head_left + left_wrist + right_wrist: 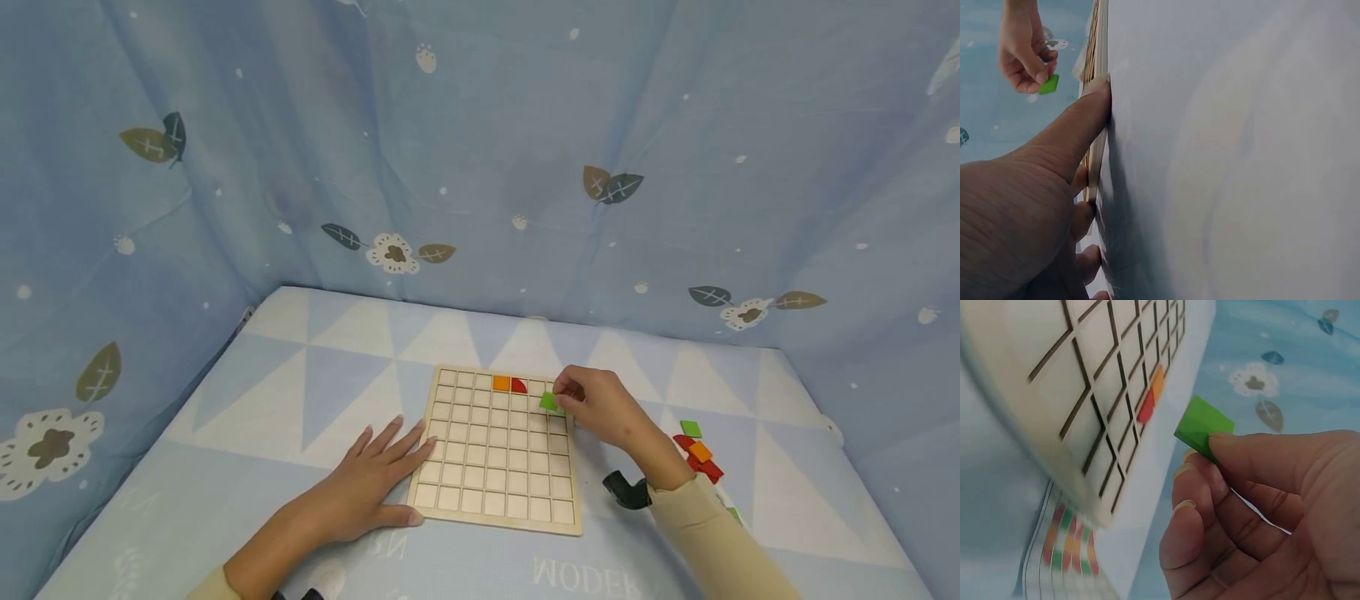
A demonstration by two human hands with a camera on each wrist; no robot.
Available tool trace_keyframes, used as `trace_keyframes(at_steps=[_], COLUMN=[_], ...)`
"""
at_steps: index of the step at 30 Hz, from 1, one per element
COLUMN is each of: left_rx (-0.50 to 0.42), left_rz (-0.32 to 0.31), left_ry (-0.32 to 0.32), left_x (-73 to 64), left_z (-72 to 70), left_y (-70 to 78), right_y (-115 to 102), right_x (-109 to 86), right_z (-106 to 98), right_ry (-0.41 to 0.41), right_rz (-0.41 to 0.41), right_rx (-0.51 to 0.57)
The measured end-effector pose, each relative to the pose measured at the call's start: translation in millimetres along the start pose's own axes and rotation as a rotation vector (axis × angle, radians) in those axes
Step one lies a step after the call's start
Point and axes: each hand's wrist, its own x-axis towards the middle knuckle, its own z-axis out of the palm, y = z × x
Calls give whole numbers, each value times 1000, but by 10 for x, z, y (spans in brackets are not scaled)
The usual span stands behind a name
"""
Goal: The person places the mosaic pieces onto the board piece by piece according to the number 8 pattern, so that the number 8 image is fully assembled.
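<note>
A wooden grid board (pixel 456 450) with rows of square recesses lies on the table. An orange square tile (pixel 501 383) and a red quarter-round tile (pixel 519 386) sit side by side in its far row. My right hand (pixel 600 404) pinches a green square tile (pixel 1200 425) between thumb and fingers. In the head view this tile appears over the board's far right part; the right wrist view shows it raised clear of the surface. Along the board's left edge rests my left hand (pixel 367 487), fingers spread and thumb by the near corner.
Loose red tiles (pixel 705 468), an orange tile (pixel 700 451) and a green tile (pixel 691 428) lie right of the board, partly behind my right forearm. A sheet with a coloured grid pattern (pixel 1072 544) shows in the right wrist view. Blue curtains (pixel 517 167) enclose the table.
</note>
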Motion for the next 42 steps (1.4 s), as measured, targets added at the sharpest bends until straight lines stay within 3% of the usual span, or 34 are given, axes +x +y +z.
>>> trace_keyframes(at_steps=[9, 17, 25, 32, 38, 42], left_rx=[31, 47, 40, 37, 40, 31], left_rz=[20, 28, 11, 19, 13, 9], left_ry=[18, 16, 10, 14, 23, 22], left_x=[16, 33, 22, 26, 13, 5], left_z=[29, 21, 19, 40, 27, 14], left_y=[10, 26, 25, 4, 8, 12], right_y=[-56, -72, -49, 0, -74, -147], right_x=[292, 384, 411, 386, 331, 268], right_z=[235, 327, 419, 521, 547, 559], right_ry=[-47, -86, -60, -9, -21, -33], right_rz=[-23, 6, 20, -20, -11, 12], right_rx=[-13, -72, -73, -79, -60, -102])
